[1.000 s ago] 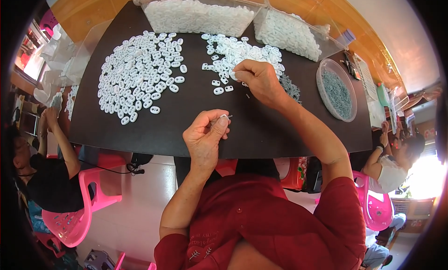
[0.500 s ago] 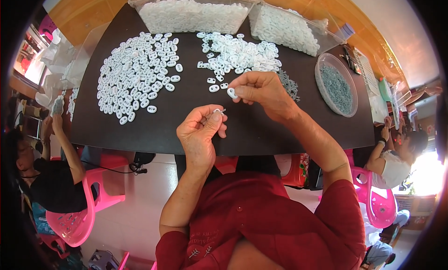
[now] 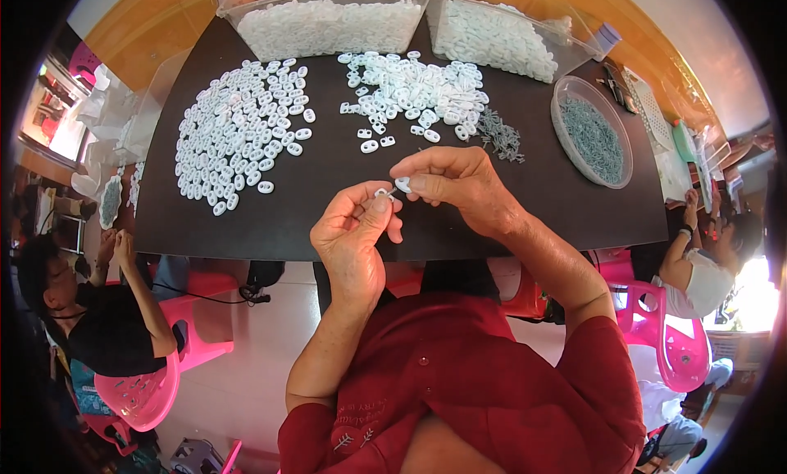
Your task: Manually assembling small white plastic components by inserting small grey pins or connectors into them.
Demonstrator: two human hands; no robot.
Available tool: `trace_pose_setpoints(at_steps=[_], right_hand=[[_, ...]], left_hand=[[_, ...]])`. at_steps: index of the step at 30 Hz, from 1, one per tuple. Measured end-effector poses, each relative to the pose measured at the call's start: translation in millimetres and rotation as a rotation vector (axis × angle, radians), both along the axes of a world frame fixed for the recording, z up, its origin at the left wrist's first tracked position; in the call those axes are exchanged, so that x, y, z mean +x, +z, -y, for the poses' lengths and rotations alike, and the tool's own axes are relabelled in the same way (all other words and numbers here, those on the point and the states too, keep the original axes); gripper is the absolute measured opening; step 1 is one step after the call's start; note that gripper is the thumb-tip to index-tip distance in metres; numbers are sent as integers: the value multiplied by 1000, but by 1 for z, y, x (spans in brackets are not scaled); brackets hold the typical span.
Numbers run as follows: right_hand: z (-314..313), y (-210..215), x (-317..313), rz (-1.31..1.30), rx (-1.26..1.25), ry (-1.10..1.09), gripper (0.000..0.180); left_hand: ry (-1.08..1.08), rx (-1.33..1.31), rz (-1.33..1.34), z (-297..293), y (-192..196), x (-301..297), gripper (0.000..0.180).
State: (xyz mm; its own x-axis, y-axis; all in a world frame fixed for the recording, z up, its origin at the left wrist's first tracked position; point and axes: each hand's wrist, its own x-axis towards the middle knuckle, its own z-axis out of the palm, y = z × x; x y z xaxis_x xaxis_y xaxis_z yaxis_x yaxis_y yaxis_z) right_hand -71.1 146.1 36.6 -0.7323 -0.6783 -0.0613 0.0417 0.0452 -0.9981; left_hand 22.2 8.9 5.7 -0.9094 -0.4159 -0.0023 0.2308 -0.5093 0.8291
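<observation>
Left hand (image 3: 354,228) pinching small white piece (image 3: 380,194), right hand (image 3: 463,183) gripping white oval (image 3: 402,184); both looking light, stiff, probably slick; edge-pinching seeming best.

**Surrounding Persons and Furnishings**

Left side: a pink plastic chair with slotted openings (image 3: 139,396) stands beside a person in a black short-sleeved top (image 3: 123,335). A bundled black cable (image 3: 252,294) is located to the right of this chair, above the pale glossy floor (image 3: 266,351).

Right side: a second pink plastic chair (image 3: 687,359) stands near a person in a white top (image 3: 711,281).

Upper right: a black-handled tool, type indistinct (image 3: 613,86), lies beside a white perforated plastic panel (image 3: 648,109).

Rear: orange-brown glossy wall panelling (image 3: 147,36).
</observation>
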Motion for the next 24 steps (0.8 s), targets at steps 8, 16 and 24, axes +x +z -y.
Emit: trace_pose_setpoints(at_steps=[8,16,24], right_hand=[[7,-15,17,62,-86,-104,18],[14,-18,29,-10,-106,-185,18],[17,-23,28,-97,-52,-246,17]], left_hand=[[-79,145,7,-5,2,-1,13],[-71,207,29,-3,-5,-1,12],[-61,187,39,-5,-8,-2,12]])
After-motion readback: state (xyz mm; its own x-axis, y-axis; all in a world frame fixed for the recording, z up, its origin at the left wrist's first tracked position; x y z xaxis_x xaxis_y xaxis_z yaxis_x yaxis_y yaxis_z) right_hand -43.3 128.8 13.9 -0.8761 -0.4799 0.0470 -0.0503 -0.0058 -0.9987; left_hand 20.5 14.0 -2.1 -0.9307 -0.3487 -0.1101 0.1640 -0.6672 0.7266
